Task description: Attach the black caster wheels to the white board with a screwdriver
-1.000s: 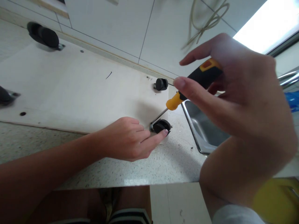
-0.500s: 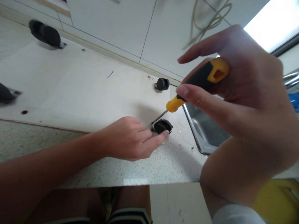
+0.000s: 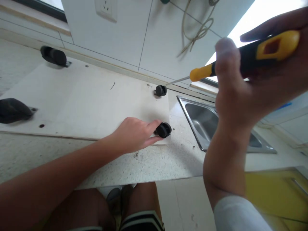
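Note:
My left hand [image 3: 137, 134] pinches a black caster wheel [image 3: 164, 130] between thumb and fingers, at the near right corner of a white board [image 3: 96, 99]. My right hand [image 3: 250, 64] is raised at the upper right, wrapped round the handle of a yellow and black screwdriver [image 3: 245, 57]. Its thin shaft points left, and the tip is apart from the held caster, appearing near a second caster [image 3: 160, 90] at the far right corner. Two larger-looking black casters, one at the far left [image 3: 54, 56] and one at the near left [image 3: 14, 110], stand on the board.
The board lies on a speckled countertop [image 3: 154, 170]. A steel sink [image 3: 199, 122] is set in to the right. Behind are a tiled wall with a socket [image 3: 106, 9] and a hanging looped cord [image 3: 198, 32]. Yellow cabinet doors [image 3: 274, 189] are at the lower right.
My right hand has lifted the screwdriver up and right, away from the near caster. My left hand has gone from a finger resting on that caster to pinching it. The view has shifted.

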`<state>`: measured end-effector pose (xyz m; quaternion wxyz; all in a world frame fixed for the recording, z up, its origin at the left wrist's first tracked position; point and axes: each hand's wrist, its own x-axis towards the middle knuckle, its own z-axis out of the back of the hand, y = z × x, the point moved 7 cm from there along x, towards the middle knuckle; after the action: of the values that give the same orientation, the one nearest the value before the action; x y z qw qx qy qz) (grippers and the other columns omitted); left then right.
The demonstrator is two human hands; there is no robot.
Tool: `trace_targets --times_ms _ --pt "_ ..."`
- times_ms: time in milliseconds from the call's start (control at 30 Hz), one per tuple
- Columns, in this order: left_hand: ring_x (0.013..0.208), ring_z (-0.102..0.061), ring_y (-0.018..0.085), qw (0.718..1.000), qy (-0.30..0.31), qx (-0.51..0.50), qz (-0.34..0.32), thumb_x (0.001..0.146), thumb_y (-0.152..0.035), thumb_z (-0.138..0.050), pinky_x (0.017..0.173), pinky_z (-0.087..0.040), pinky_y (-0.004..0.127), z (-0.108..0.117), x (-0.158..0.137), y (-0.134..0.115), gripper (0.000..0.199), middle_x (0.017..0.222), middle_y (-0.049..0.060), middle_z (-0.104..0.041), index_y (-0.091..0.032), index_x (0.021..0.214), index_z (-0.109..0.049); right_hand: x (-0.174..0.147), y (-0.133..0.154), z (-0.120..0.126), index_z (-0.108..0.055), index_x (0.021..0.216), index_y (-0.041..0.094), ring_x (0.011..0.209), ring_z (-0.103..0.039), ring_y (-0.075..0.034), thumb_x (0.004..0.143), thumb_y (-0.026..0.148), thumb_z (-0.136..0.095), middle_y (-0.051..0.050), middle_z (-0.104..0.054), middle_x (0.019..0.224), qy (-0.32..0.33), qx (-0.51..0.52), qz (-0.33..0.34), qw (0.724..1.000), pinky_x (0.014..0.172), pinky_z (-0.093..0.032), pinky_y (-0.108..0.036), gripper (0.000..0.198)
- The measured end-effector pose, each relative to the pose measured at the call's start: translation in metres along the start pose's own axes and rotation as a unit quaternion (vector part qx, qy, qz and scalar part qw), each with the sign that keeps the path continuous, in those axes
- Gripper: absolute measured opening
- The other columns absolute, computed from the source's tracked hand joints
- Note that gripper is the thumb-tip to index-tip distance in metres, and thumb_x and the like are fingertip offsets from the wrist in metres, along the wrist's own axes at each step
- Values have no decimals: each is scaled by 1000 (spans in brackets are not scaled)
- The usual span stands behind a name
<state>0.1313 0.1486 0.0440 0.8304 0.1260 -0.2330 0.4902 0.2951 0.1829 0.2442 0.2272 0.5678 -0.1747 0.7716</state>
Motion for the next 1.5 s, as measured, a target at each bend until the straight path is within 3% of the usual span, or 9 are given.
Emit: trace_targets --times_ms 167,233,400,533,633,767,1233,1333,1500 --pt "65 -75 26 1000 16 -25 11 106 -62 -63 56 -23 34 -1 3 0 53 77 5 -80 -19 136 -73 -30 -1 20 -71 107 16 87 -63 -13 98 48 -81 -5 -69 101 -160 -85 -2 983 73 -52 -29 35" --pt "64 -74 26 1000 4 -26 5 106 -59 -63 56 -23 34 1 2 -1 50 76 5 -80 -19 134 -73 -50 -14 13 -70 111 16 100 -66 -20 106 44 -70 -10 -70 104 -133 -132 -20 982 86 -55 -38 29" --pt "60 -72 25 999 -27 -20 -3 102 -53 -67 56 -25 34 5 1 -1 45 74 4 -78 -19 130 -73 -94 -63 -37 -63 123 20 95 -64 -22 111 36 -49 -12 -71 111 200 -151 -115 961 81 -48 -39 24" --pt "60 -73 25 999 -34 -26 -2 102 -55 -67 55 -27 35 6 0 0 47 73 3 -78 -18 130 -73 -137 -98 -56 -69 103 23 82 -56 -21 100 57 -68 -9 -70 95 482 -209 -248 814 73 -37 -36 34" --pt "60 -72 25 999 -30 -34 2 103 -58 -64 55 -28 35 5 0 1 48 71 2 -77 -19 130 -73 -157 -105 -59 -65 81 22 82 -52 -21 90 71 -76 -9 -68 89 579 -192 -281 741 73 -37 -36 50" --pt "59 -70 24 999 -17 -40 21 103 -59 -64 55 -27 34 5 1 3 49 67 1 -73 -21 132 -74 -172 -106 -68 -59 74 22 76 -48 -19 86 70 -78 -8 -64 84 618 -166 -287 713 71 -39 -37 53" --pt "65 -72 26 997 47 -60 34 102 -60 -65 58 -22 34 1 2 4 54 77 5 -79 -22 139 -71 -184 -110 -89 -58 66 20 65 -48 -14 77 29 -81 -5 -64 73 628 -123 -280 715 64 -36 -34 27" --pt "59 -66 23 988 59 -127 60 95 -73 -70 58 -27 32 3 4 7 73 67 1 -72 -19 144 -70 -167 -105 -81 -62 72 20 68 -49 -13 82 29 -76 -3 -65 74 580 -122 -264 761 71 -39 -34 19" --pt "54 -55 13 916 -42 -359 176 102 -65 -67 58 -40 29 15 9 22 52 68 -2 -68 -19 123 -80 -119 -57 -50 -75 93 24 74 -64 -11 90 30 -77 3 -75 84 318 83 -171 929 75 -49 -28 7"
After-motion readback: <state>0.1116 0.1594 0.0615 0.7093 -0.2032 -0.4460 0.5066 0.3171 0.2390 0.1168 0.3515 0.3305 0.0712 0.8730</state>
